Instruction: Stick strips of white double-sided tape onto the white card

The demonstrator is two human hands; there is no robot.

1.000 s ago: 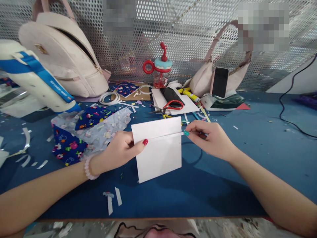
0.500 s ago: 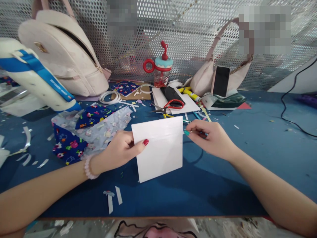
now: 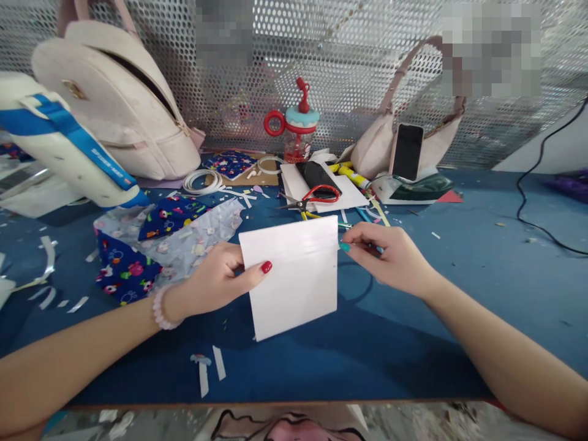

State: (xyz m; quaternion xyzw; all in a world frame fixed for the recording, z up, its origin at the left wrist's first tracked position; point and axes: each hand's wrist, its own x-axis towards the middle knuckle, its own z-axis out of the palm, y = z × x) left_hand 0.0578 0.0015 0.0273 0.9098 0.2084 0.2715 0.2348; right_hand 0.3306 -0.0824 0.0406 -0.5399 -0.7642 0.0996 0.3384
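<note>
My left hand (image 3: 215,280) grips a square white board (image 3: 296,285) by its left side, thumb on the near face and the other fingers behind it. The board stands tilted up over the blue table, and a shiny band runs across its upper part. At its upper right edge my right hand (image 3: 388,257) is closed in a pinch. A thin pale bit shows at its fingertips, too small to name. Left of the board lies patterned cloth (image 3: 172,215), dark blue and pale. Red-handled scissors (image 3: 316,197) lie behind the board.
A white and blue bottle (image 3: 68,141) leans at the left beside a pale backpack (image 3: 124,104). Farther back are a red-handled cup (image 3: 301,131), a phone (image 3: 408,152) and a handbag (image 3: 374,144). Paper strips (image 3: 219,362) litter the table; a black cable (image 3: 523,202) runs at the right.
The board and both hands have shifted very slightly left in the view, with the board's left edge turned a little. The holds look the same.
</note>
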